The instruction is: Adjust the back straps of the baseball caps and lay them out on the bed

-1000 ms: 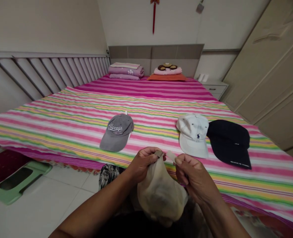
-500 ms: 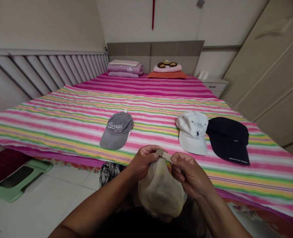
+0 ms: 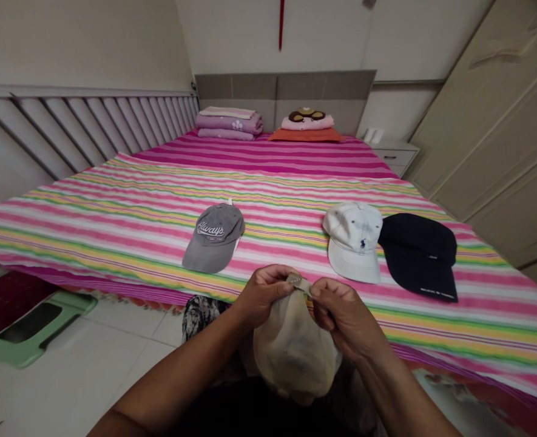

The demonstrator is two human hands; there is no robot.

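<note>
A beige cap (image 3: 295, 352) is held close to my body, its back strap (image 3: 299, 283) uppermost. My left hand (image 3: 266, 297) pinches one end of the strap where it meets a small buckle or fold. The fingers of my right hand (image 3: 341, 309) are closed on the strap's other end, a short way to the right. Beyond my hands on the bed lie a grey cap (image 3: 214, 238) with white lettering, a white cap (image 3: 354, 241) with a small dark emblem, and a black cap (image 3: 420, 255) touching the white one.
A striped sheet (image 3: 136, 206) covers the bed. Folded purple bedding (image 3: 229, 125) and a pink pillow (image 3: 307, 123) on an orange one sit by the headboard (image 3: 250, 88). Left are a slatted rail (image 3: 113, 124) and a green stool (image 3: 45, 321); wardrobe doors (image 3: 500, 133) stand right.
My right hand has shifted slightly left toward my left hand, and the visible stretch of strap between them is shorter. The caps on the bed have stayed put.
</note>
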